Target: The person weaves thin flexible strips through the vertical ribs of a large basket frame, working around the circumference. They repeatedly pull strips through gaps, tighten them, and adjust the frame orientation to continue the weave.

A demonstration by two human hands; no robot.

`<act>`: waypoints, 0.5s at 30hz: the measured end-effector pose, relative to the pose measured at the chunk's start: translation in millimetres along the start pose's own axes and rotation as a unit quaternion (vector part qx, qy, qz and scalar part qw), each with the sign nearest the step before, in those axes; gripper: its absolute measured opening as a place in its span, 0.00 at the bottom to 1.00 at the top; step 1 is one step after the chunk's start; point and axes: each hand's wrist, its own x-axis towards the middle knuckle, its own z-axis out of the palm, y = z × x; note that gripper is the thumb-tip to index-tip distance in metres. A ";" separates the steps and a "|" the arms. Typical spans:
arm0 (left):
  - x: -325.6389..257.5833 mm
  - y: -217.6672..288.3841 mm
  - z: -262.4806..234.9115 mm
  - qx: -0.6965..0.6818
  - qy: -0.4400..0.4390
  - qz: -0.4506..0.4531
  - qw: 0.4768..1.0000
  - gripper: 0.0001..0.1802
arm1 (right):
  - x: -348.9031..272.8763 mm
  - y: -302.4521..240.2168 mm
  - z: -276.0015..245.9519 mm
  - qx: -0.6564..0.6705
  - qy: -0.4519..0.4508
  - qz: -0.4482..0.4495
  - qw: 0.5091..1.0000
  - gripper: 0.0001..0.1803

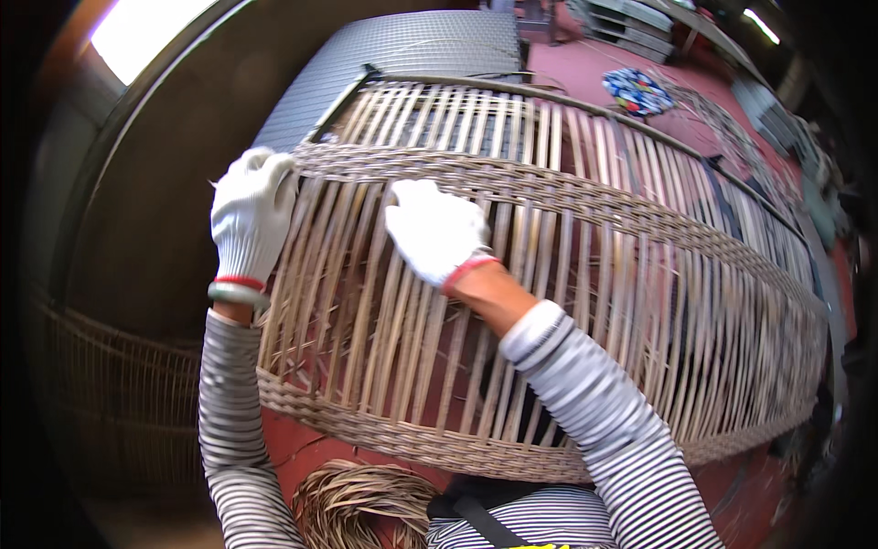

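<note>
Red floor point(567, 69), seen beyond the work and through its gaps. Above it, the woven panel point(594, 203) runs from in front of the person out to the right: pale strips set side by side, bare for most of their run, crossed by one close-woven band in the upper part and another along the near edge. Far side blurs toward the right.

Grey gridded sheet point(448, 46) behind the panel's far left corner. Black-and-white striped sleeves on both forearms. Coil of loose brown strips point(352, 494) near the lower edge, on the person's near side of the panel. Blue patterned bundle point(637, 91) on the floor beyond.

Left hand point(251, 201), white-gloved, at the left end of the upper band, fingers bent; cannot tell what they pinch. Right hand point(437, 227), also gloved, lies against the band's lower edge, fingers curled in; grip hidden. Smallest: pale ring point(238, 295) on the left wrist.
</note>
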 end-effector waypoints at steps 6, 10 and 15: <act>2.1 61.9 37.1 -0.187 -0.171 -0.073 0.965 0.07 | 10.1 -12.1 -11.7 -0.004 -0.058 0.030 0.998 0.17; -2.6 52.4 56.0 -0.122 -0.142 -0.020 0.982 0.08 | -53.6 -14.2 -36.8 -0.176 -0.073 -0.147 0.971 0.14; -9.2 45.6 64.2 -0.148 -0.117 -0.025 0.982 0.09 | -111.5 44.4 -80.4 -0.308 0.124 0.070 0.941 0.10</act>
